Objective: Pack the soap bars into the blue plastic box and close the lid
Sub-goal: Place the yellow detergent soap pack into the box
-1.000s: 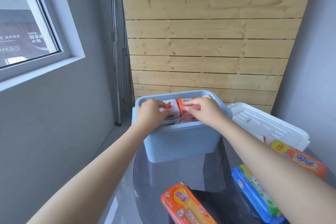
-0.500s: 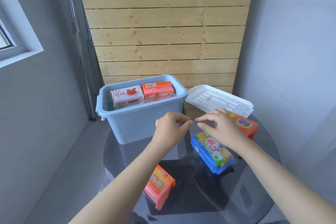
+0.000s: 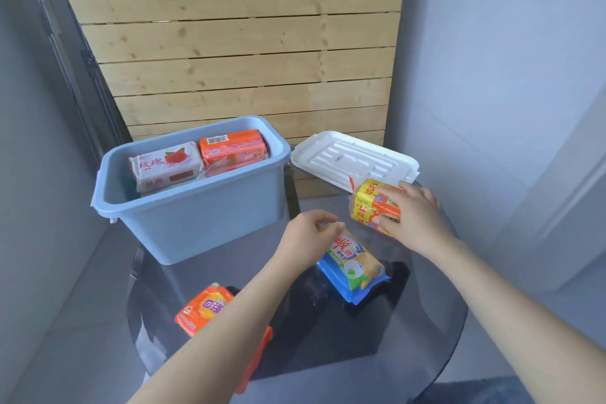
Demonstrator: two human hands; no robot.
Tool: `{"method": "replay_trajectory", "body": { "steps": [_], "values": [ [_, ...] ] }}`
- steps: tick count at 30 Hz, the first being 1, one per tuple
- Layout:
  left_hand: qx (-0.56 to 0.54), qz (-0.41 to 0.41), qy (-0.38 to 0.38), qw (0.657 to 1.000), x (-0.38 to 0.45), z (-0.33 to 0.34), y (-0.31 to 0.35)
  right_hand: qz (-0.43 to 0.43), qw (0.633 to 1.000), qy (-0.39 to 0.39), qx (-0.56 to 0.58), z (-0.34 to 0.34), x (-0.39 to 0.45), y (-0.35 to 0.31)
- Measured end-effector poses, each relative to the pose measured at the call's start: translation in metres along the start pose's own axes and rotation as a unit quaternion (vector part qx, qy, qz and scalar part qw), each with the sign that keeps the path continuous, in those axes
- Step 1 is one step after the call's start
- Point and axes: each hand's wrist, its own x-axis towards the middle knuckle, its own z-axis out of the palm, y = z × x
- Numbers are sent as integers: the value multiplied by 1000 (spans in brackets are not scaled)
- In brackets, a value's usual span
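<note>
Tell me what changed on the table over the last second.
Both hands left the blue box. The right hand grasped and tilted up the yellow-orange soap pack; the left hand reached the blue soap pack. Box, lid and orange pack stayed.

arms: both bare to frame edge | sleeves: none visible | left hand [image 3: 306, 236], right hand [image 3: 416, 216]: ungloved
</note>
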Motion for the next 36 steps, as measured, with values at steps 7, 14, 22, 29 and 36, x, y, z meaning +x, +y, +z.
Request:
{"method": "replay_trajectory", "body": {
  "steps": [7,14,22,29,36],
  "values": [
    [-5,-1,-6,1000,6,3,-6,33,998,-18,41,10,18,10],
    [-3,14,17,1000,0,-2,-5,51,983,2,176,7,7,-2],
    [-58,110,75,989,-14,-10,14,-17,949,21,315,-29,-16,-19],
    [-66,182,149,970,-41,-56,23,-88,910,-49,401,-63,-30,-64],
    [-14,205,132,970,-61,-140,16,-175,885,-97,421,-69,-16,-126]
  ]
}}
